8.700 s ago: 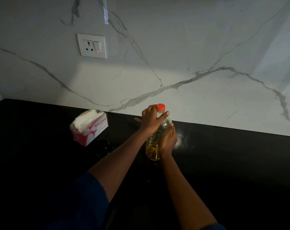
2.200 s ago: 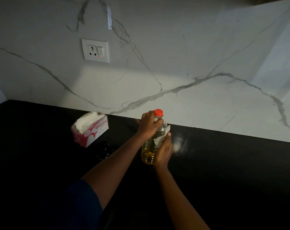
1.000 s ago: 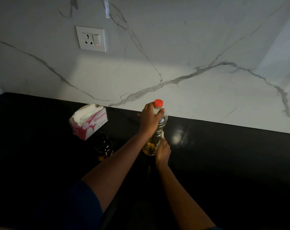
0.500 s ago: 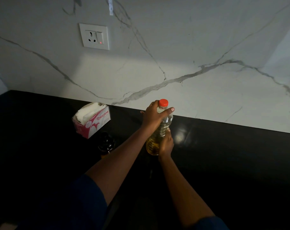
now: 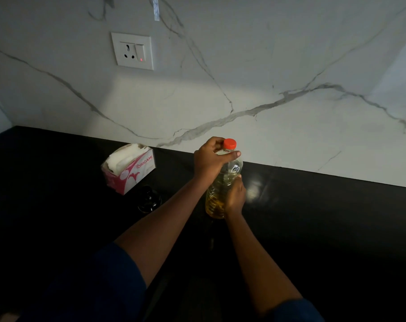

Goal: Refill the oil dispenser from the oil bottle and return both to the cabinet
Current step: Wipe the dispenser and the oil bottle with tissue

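My left hand grips the shoulder of the clear red-capped plastic oil bottle; my right hand wraps lower down.

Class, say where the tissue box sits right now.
In the head view, the tissue box sits on the counter, left of the oil bottle and below the wall socket, with the dark dispenser just in front.
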Demonstrator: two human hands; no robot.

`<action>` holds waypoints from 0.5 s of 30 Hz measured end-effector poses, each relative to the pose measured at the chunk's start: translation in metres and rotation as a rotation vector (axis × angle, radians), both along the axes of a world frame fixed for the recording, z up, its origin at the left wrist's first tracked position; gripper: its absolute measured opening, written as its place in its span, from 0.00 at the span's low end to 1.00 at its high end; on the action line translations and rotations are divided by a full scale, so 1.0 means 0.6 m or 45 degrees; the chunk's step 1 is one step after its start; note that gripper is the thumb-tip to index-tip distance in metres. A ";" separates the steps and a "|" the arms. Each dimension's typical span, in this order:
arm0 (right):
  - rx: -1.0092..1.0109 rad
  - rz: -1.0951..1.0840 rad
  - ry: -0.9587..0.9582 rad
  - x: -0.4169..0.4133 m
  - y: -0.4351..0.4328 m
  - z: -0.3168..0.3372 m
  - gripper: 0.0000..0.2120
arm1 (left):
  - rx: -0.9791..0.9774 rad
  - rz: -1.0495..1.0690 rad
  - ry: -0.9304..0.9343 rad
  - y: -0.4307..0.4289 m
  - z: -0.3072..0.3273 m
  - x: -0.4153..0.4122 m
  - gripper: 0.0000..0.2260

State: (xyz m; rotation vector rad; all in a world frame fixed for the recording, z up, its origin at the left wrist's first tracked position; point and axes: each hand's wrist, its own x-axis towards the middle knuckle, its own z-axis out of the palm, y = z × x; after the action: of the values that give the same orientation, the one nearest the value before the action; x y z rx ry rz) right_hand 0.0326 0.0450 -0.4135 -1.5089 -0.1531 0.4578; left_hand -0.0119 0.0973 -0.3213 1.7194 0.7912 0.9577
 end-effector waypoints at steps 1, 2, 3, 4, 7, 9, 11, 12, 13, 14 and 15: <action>-0.030 0.017 0.023 0.003 0.000 -0.008 0.18 | -0.001 -0.003 0.008 -0.001 -0.001 0.001 0.20; -0.055 0.015 0.053 0.003 -0.002 -0.015 0.18 | -0.009 -0.009 0.010 -0.001 -0.002 0.002 0.19; -0.073 -0.009 0.078 0.000 -0.005 -0.020 0.18 | -0.034 -0.032 0.000 -0.002 -0.003 0.002 0.19; -0.071 -0.052 0.093 -0.003 -0.010 -0.022 0.17 | -0.079 -0.080 -0.021 -0.003 -0.004 0.002 0.21; 0.017 -0.190 0.087 -0.020 -0.019 -0.021 0.15 | -0.212 -0.279 -0.030 0.002 -0.003 -0.004 0.24; 0.092 -0.233 0.045 -0.027 -0.020 -0.017 0.17 | -0.234 -0.397 0.015 0.008 -0.002 -0.008 0.22; 0.121 -0.213 -0.004 -0.021 -0.015 -0.005 0.16 | -0.249 -0.435 0.049 0.014 0.002 -0.009 0.22; 0.115 -0.177 -0.039 -0.013 -0.013 0.002 0.16 | -0.254 -0.443 0.055 0.016 0.004 -0.010 0.21; 0.092 -0.126 -0.075 -0.003 -0.013 0.009 0.16 | -0.257 -0.454 0.054 0.019 0.005 -0.010 0.19; 0.054 -0.070 -0.112 0.007 -0.014 0.013 0.17 | -0.258 -0.469 0.056 0.021 0.007 -0.010 0.18; 0.007 -0.010 -0.140 0.016 -0.015 0.015 0.17 | -0.255 -0.486 0.060 0.022 0.008 -0.010 0.17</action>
State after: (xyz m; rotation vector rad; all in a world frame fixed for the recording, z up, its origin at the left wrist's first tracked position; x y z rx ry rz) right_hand 0.0422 0.0361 -0.4042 -1.5297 -0.2343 0.3679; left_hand -0.0179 0.1107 -0.3162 1.6433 0.5405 0.5607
